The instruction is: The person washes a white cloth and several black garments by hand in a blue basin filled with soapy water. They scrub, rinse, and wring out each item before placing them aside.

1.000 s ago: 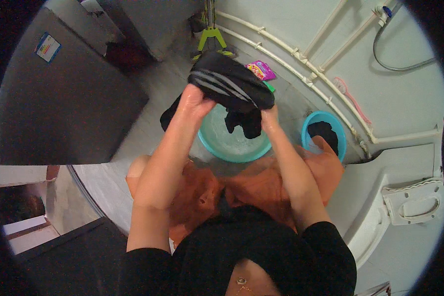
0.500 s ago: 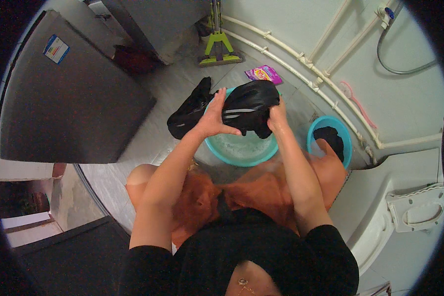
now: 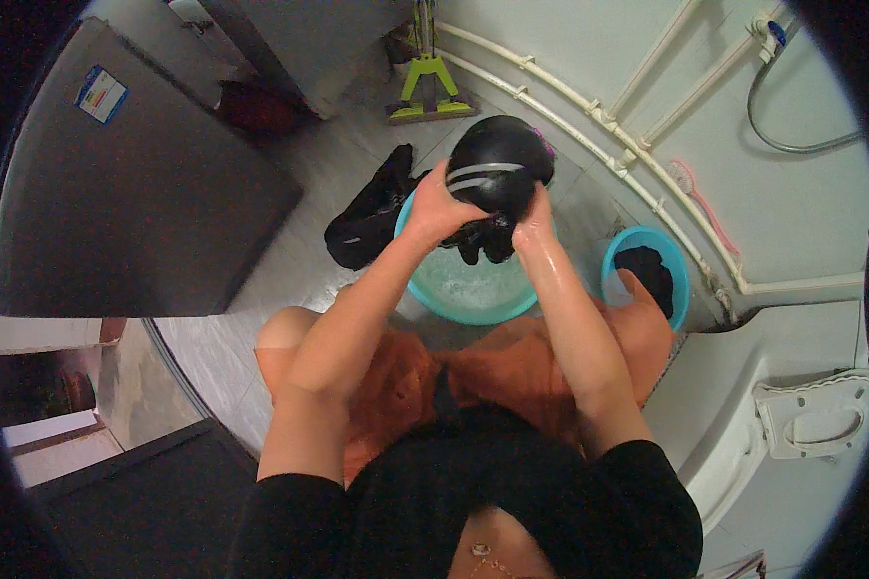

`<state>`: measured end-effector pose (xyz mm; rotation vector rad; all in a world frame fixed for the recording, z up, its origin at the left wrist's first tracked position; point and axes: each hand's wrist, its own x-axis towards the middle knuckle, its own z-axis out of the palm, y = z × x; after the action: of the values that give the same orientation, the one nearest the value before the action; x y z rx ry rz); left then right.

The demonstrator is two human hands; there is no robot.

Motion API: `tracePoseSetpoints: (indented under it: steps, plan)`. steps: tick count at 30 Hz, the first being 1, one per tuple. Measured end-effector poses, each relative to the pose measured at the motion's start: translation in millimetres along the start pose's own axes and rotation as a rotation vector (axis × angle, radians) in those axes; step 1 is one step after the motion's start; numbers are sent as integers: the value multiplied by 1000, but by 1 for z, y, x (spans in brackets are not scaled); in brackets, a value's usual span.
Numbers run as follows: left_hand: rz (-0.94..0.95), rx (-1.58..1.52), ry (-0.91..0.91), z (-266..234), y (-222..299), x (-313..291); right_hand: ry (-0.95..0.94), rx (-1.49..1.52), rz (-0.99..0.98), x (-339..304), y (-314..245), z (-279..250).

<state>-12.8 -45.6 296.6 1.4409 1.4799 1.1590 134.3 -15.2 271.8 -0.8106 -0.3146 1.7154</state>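
A wet black item with light grey stripes (image 3: 497,154) bulges round and glossy above a turquoise basin (image 3: 468,317). Its exact kind is unclear; dark crumpled ends hang from its lower side. My left hand (image 3: 439,210) grips its left side, thumb stretched along the near edge. On its right side my right hand (image 3: 533,222) is closed, with the fingers partly hidden behind the material. Foamy, cloudy liquid fills the basin below both hands. Another black item (image 3: 360,232), also with a small grey mark, lies left of the basin, partly on the floor.
To the right, a smaller blue tub (image 3: 684,275) holds black cloth (image 3: 650,275). A green mop (image 3: 430,92) stands at the back. Pipes (image 3: 589,114) and a pink-handled brush (image 3: 707,212) are along the wall. A large grey appliance (image 3: 145,183) is at the left.
The striped black item has been raised and turned away from me, now rounder and covering most of the purple packet behind it. Both hands have shifted with it, keeping hold.
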Motion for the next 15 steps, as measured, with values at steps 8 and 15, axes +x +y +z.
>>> tracePoseSetpoints:
  steps: [8,15]
  plan:
    - [-311,-691,44,-9,-20,5,-379,-889,-417,-3,-12,-23]
    - [-295,-984,92,-12,-7,16,-489,-458,74,2,-5,-61]
